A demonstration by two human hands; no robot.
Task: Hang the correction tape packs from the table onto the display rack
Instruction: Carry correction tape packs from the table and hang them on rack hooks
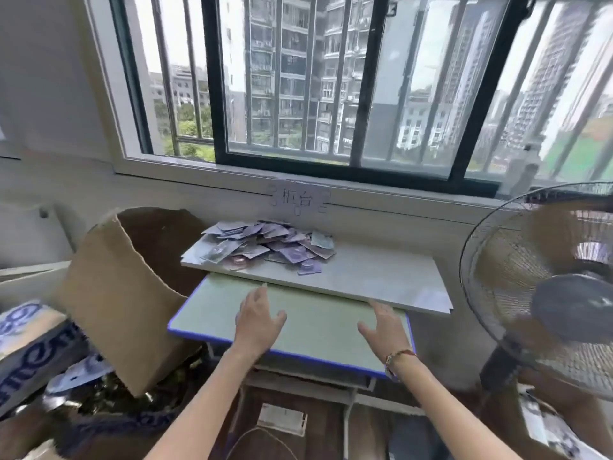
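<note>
A loose heap of correction tape packs [268,245], purple and grey cards, lies on a white board [365,280] that rests on a small green table with a blue edge [311,327]. My left hand [258,318] hovers over the green tabletop with straight fingers, holding nothing. My right hand [384,330], with a bead bracelet on the wrist, reaches toward the white board's front edge, fingers spread, nothing in it. Both hands are short of the heap. No display rack shows in this view.
An open cardboard box [122,293] stands left of the table, with a printed carton [30,343] beside it. A standing fan [547,293] is close on the right. A barred window [331,94] and sill run behind the table.
</note>
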